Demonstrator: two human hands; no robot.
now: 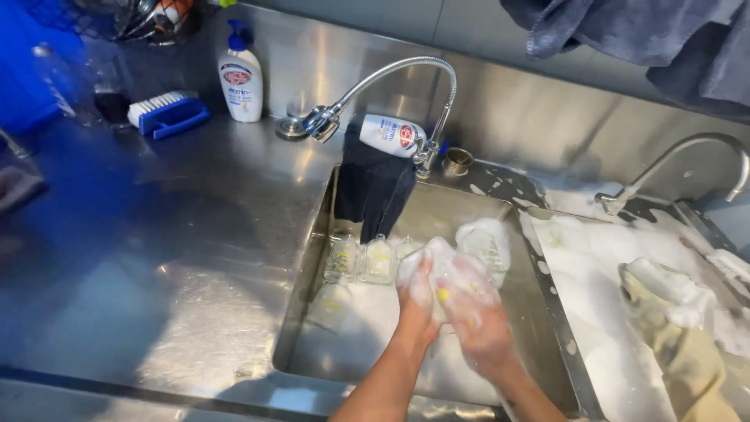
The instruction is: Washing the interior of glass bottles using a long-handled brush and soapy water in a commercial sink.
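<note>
Both hands, left hand (pixel 416 295) and right hand (pixel 478 327), are gripping a clear, foam-coated jar (pixel 449 275) over the sink (pixel 312 258). Suds are hiding most of its glass.

A commercial kitchen's washing-up area: steel counter (pixel 156 258), foamy double sinks (pixel 312 258), hose tap (pixel 391 78)

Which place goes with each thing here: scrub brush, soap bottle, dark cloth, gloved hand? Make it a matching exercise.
Things:
1. scrub brush
2. soap bottle
3. dark cloth
4. gloved hand

Places:
A. draped over the back edge of the sink
B. in the foam-filled basin at far right
C. lying on the counter at far left
D. standing upright by the back wall

Pairs: 1-C, 2-D, 3-A, 4-B
</note>
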